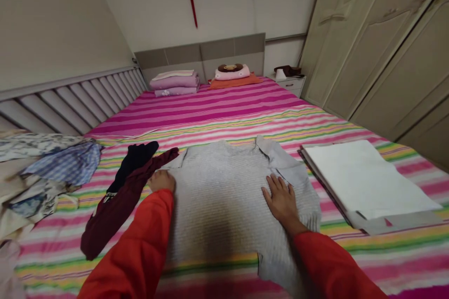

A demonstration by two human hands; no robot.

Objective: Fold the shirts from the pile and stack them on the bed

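Note:
A light grey ribbed sweater lies spread on the striped bed, its neckline toward the headboard. My left hand is at its left edge, fingers curled over the fabric there; the fingertips are hidden. Flat on the right side of the sweater rests my right hand, fingers spread. Above the right hand, part of the sweater's right side is folded over. Just left of my left hand lie a maroon garment and a black garment, both long and narrow.
Loose clothes are heaped at the left by the bed rail. A flat stack with a white top lies on the right. Folded lilac bedding and a pink pillow sit by the headboard. Wardrobes line the right side.

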